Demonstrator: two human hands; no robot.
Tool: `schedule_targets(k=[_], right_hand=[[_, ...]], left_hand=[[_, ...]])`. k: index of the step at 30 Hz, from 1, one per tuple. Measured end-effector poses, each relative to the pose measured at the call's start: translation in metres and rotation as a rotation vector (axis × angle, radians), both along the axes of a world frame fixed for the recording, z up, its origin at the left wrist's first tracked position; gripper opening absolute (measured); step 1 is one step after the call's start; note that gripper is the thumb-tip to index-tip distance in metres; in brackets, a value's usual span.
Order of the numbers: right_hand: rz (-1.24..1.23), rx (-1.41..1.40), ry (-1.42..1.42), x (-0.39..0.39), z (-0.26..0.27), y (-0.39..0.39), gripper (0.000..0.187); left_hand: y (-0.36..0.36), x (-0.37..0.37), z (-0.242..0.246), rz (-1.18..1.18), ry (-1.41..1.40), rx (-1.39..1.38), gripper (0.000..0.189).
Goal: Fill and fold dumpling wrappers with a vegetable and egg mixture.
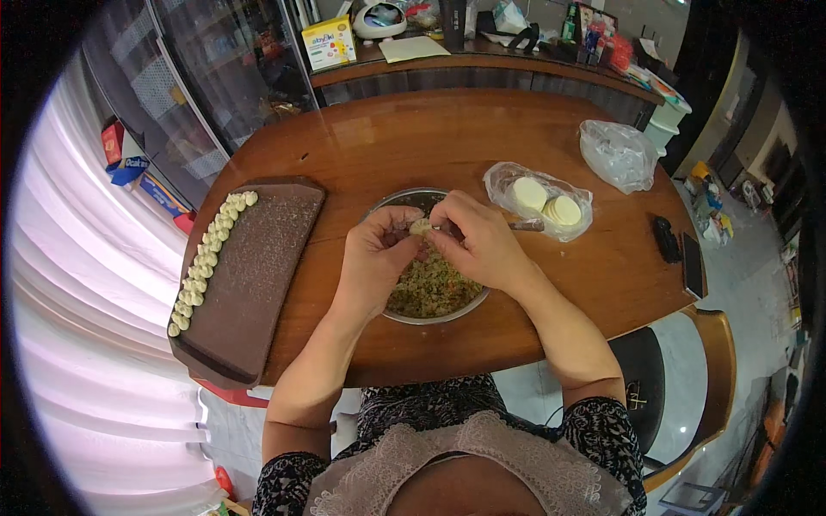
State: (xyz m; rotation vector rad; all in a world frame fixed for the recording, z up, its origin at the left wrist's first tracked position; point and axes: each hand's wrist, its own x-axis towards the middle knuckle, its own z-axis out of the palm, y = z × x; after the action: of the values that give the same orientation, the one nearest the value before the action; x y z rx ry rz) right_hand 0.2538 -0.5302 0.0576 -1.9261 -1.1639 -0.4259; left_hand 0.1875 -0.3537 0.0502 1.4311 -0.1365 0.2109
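Observation:
Between the fingertips of my left hand (381,251) and my right hand (474,238) is a small pleated dumpling (421,227), gripped from both sides. Both hands are over a round metal bowl (445,319) of chopped greenish filling (435,284). Part of the bowl's far side is hidden by my hands. To the left lies a brown tray (264,258) dusted with flour, with several pleated dumplings (205,258) lined up along its left edge. Right of the bowl, two stacks of round wrappers (561,210) rest on a plastic bag (505,173). A utensil handle (528,225) points out beside them.
A crumpled clear plastic bag (619,156) sits at the wooden table's (413,142) far right. Near the right edge are a black object (664,238) and a smartphone (692,264). A chair (713,374) stands at the lower right. Behind the table is a cluttered sideboard (490,61).

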Motion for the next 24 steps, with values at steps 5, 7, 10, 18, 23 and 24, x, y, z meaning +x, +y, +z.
schedule_targets(k=[5, 7, 10, 18, 23, 24], right_hand=[[-0.011, 0.004, 0.014, -0.0002, -0.0001, 0.0012, 0.019], [-0.004, 0.017, 0.017, -0.0005, 0.0001, 0.0014, 0.02], [0.0, 0.012, 0.001, 0.0001, 0.0007, 0.0004, 0.021], [0.002, -0.034, -0.037, 0.0, 0.0025, -0.0007, 0.023], [0.009, -0.015, -0.022, 0.0003, 0.0006, -0.0002, 0.017], [0.014, -0.006, -0.02, 0.0006, 0.0004, 0.0001, 0.015]], left_hand=[[-0.0009, -0.0011, 0.002, 0.01, 0.008, 0.054, 0.027], [-0.0007, -0.0006, 0.0012, 0.017, 0.016, 0.044, 0.028], [-0.001, 0.0003, -0.0002, 0.02, 0.007, 0.021, 0.027], [-0.0021, 0.0006, -0.0058, 0.075, -0.069, 0.183, 0.028], [-0.0045, -0.0025, -0.0005, 0.066, -0.063, 0.189, 0.029], [-0.0039, -0.0027, 0.0, 0.064, -0.061, 0.197, 0.029]])
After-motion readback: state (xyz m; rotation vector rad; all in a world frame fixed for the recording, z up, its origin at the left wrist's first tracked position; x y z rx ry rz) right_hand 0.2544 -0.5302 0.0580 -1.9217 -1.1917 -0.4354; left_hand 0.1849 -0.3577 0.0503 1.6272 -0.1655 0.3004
